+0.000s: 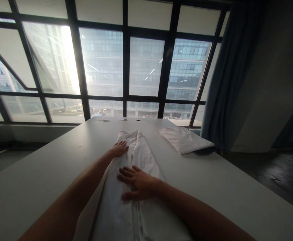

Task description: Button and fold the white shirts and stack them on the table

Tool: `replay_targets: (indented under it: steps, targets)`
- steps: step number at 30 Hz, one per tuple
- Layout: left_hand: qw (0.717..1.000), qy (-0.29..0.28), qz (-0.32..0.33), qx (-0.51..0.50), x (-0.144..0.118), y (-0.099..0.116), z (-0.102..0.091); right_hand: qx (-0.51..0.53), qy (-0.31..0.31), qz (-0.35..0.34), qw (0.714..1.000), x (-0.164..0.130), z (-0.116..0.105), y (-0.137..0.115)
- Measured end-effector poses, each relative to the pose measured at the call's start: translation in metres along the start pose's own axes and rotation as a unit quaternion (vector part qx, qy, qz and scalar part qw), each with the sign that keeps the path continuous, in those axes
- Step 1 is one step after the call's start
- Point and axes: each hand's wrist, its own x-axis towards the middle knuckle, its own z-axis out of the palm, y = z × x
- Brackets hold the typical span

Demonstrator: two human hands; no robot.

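Note:
A long white garment (146, 157), apparently a coat or shirt with a collar at its far end, lies lengthwise on the table in front of me. A front seam or opening runs down its middle. Near the collar, my left hand (120, 149) rests flat on the left side of the cloth, fingers outstretched. Closer to me, my right hand (137, 183) lies across the middle seam with its fingers spread. Neither hand grips the fabric. The garment's near end runs out of the bottom of the view.
The white table (61, 167) stretches toward a large window wall. A folded white cloth (186, 139) lies at the right edge, with something dark beneath it. A flat pale sheet (111, 118) is at the far edge. A blue curtain (219, 100) hangs at the right.

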Motion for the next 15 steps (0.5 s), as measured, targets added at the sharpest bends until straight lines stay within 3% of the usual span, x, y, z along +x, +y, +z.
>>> replay_targets:
  steps: [9, 15]
  targets:
    - [0.997, -0.009, -0.073, 0.000, 0.054, -0.026, -0.004, 0.004, 0.015, 0.002, 1.000, -0.003, 0.001, -0.002]
    - [0.994, 0.030, -0.107, 0.011, 0.065, -0.009, -0.021, 0.025, 0.025, 0.003, 0.999, -0.001, 0.001, -0.005]
